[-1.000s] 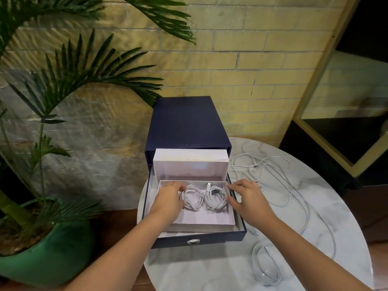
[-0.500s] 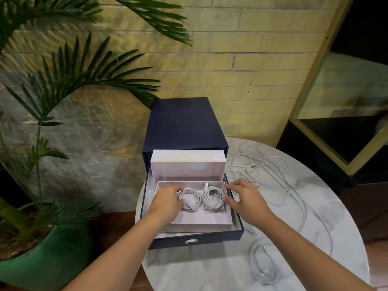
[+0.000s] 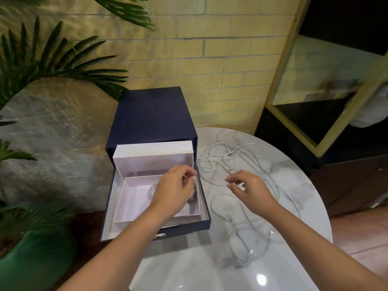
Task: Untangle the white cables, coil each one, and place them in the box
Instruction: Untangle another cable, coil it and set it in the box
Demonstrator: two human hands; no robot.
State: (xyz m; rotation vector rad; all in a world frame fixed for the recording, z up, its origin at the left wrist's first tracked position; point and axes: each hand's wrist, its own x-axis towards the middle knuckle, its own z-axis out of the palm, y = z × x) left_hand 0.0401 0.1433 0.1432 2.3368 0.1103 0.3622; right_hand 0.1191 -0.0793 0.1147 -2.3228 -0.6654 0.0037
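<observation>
A white inner box [image 3: 134, 198] sits in the pulled-out drawer of a navy box [image 3: 151, 114]. My left hand [image 3: 174, 192] hovers over the white box's right side, fingertips pinched on a thin white cable strand. It hides most of the coiled cables [image 3: 152, 191] inside. My right hand [image 3: 249, 190] is over the marble table to the right of the drawer, fingers curled with thumb and forefinger close together. It is above the tangled white cables [image 3: 231, 152]. Blur hides whether it holds one. A loosely looped cable [image 3: 245, 248] lies near the table's front.
The round marble table [image 3: 294, 206] ends close on the right and front. A potted palm in a green pot [image 3: 35, 259] stands at the left, below table level. A brick wall is behind, and a dark framed cabinet [image 3: 327, 114] is at the right.
Both hands have left the two coils in the white box. My left hand slid to the box's right edge. My right hand moved out over the tangled cables on the table. The view shifted right.
</observation>
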